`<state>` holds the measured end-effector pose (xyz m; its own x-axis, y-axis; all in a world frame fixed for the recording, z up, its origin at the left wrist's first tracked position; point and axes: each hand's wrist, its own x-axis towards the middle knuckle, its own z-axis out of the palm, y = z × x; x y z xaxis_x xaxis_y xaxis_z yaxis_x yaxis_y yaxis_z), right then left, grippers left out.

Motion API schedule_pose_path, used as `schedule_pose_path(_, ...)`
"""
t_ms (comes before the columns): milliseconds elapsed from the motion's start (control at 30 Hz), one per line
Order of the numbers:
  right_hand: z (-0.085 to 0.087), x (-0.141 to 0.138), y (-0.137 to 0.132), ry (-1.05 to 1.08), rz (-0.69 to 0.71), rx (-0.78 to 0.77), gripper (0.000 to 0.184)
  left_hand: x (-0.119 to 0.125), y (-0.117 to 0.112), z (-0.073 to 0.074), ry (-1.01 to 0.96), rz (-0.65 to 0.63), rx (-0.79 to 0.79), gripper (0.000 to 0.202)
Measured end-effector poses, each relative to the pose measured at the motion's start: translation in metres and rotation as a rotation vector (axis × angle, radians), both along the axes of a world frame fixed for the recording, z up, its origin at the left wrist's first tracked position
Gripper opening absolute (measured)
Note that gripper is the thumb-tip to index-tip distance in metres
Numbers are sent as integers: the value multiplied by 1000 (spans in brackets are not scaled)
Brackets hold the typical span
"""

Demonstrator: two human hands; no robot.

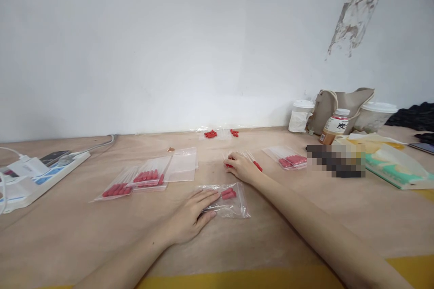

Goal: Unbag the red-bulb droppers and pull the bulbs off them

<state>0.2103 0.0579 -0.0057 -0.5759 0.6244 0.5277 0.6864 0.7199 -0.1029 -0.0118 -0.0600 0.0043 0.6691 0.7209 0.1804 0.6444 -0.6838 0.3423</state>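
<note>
My left hand (192, 216) lies flat with fingers stretched over the left part of a clear zip bag (242, 205). Inside that bag are a few red-tipped sticks (228, 194), their red ends showing to the right of my fingertips. Farther forward, my right hand (242, 168) has its fingers curled down onto loose red-tipped sticks; red shows under the fingertips, though the exact grip is partly hidden. Beside that hand, more thin white sticks with a red end (257, 165) lie on the table.
Filled zip bags (117, 189) overlap on the left, near flat clear bags (183, 162). Another filled bag (293, 161) lies right. Small red pieces (210, 134) sit by the wall. A power strip (64, 174), bottle (335, 126), cups (301, 115) and tissue pack (396, 169) flank the area.
</note>
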Motion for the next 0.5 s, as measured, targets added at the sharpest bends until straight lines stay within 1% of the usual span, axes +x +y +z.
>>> schedule_pose_path(67,0,-1,-1,-24,9,3,12,0,0,0,7,1,2,43)
schedule_pose_path(200,-1,0,-5,-50,5,6,17,0,-1,1,-1,1,1,43)
schedule_pose_path(333,2,2,-10,-92,-53,22,22,0,-1,2,3,7,-10,43)
schedule_pose_path(400,5,3,-12,-63,-102,32,28,0,-1,2,6,6,-6,43)
schedule_pose_path(500,13,9,-15,70,-163,19,32,0,-1,2,7,5,4,43)
